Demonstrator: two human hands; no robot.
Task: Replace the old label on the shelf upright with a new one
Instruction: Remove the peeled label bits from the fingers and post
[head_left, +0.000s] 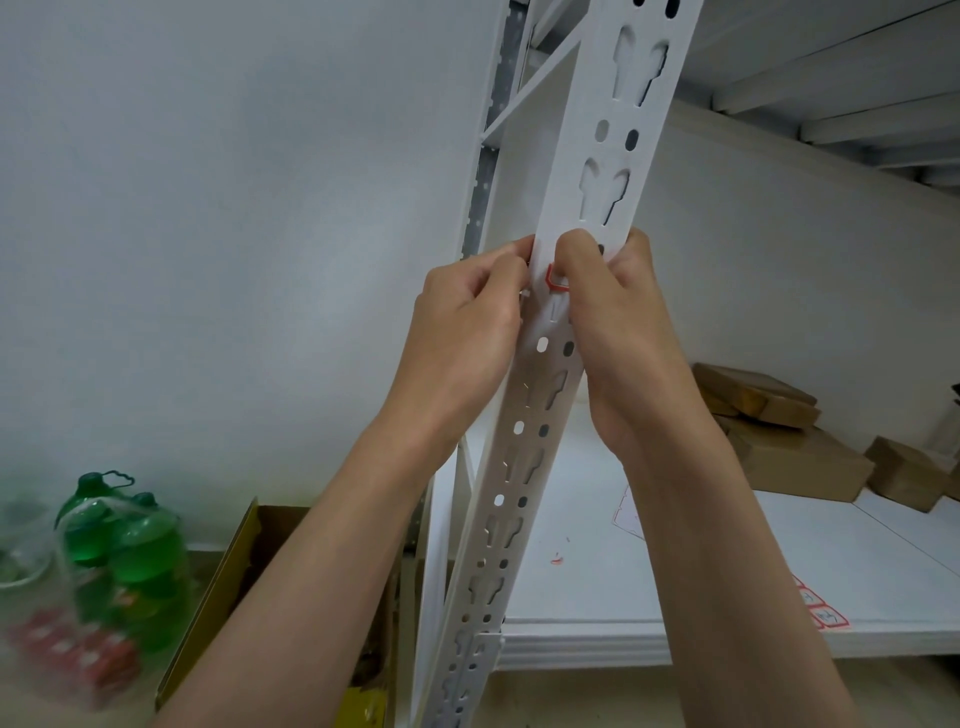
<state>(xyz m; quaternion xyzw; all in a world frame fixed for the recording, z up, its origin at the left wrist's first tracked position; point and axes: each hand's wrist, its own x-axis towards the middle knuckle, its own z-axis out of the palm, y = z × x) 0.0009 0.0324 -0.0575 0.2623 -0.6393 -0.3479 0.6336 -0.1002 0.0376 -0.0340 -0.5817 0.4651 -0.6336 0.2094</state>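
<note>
Hands left (467, 332), right (618, 322) pinch red-edged label (555, 278) at upright (597, 171) edges.

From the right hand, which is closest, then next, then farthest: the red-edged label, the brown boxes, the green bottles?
1. Red-edged label on the upright, touching the right hand.
2. Brown boxes on the shelf, to the right.
3. Green bottles on the floor, far lower left.
</note>
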